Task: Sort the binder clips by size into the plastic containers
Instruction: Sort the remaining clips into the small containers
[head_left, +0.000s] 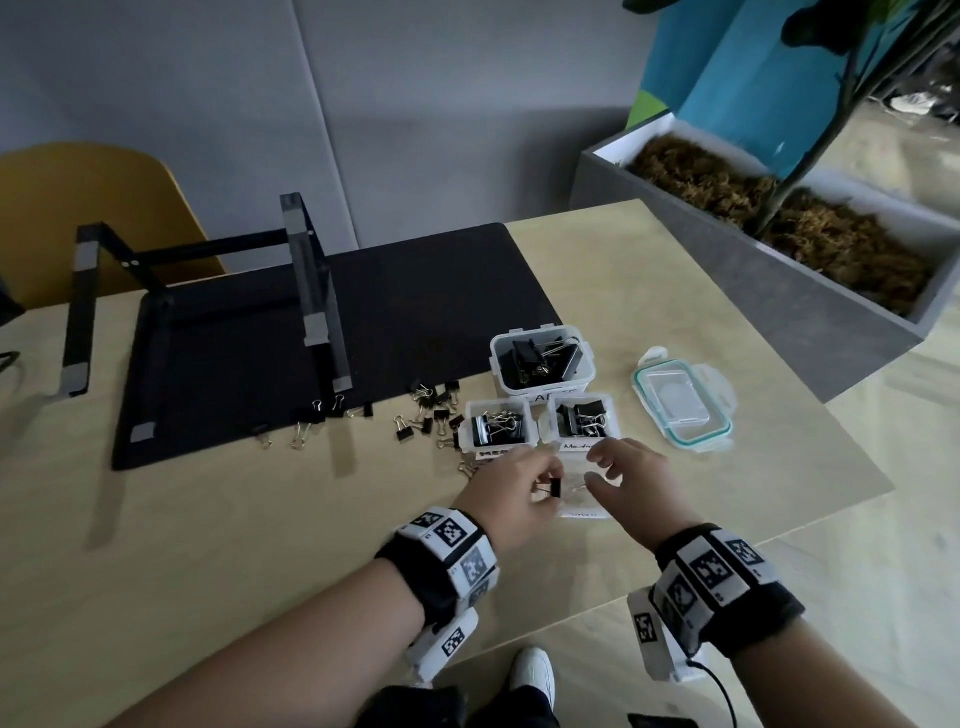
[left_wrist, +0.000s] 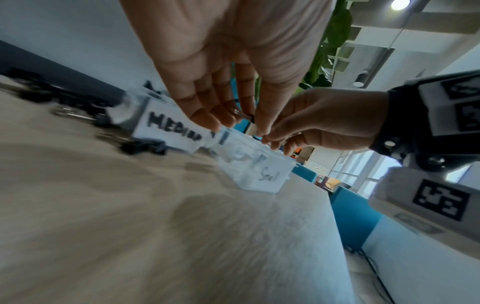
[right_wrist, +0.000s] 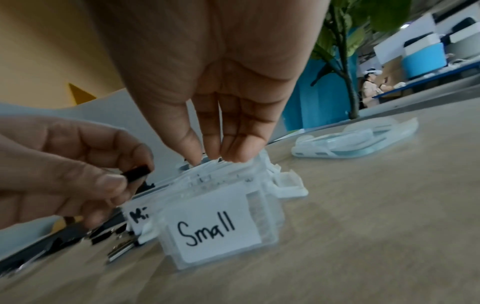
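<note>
A pale wooden tabletop (head_left: 675, 291) carries a black mat (head_left: 363, 312) and a cluster of clear plastic containers. The "Small" container (right_wrist: 221, 232) sits nearest the person, just in front of the two medium containers (head_left: 498, 428), with the large container (head_left: 543, 361) behind those. The left hand (head_left: 511, 491) pinches a small black binder clip (head_left: 555, 488) between thumb and fingers, over the "Small" container's left edge. The right hand (head_left: 631, 480) has relaxed, slightly bent fingers (right_wrist: 233, 148) touching that container's rim, holding nothing. Loose clips (head_left: 431, 410) lie left of the medium containers.
</note>
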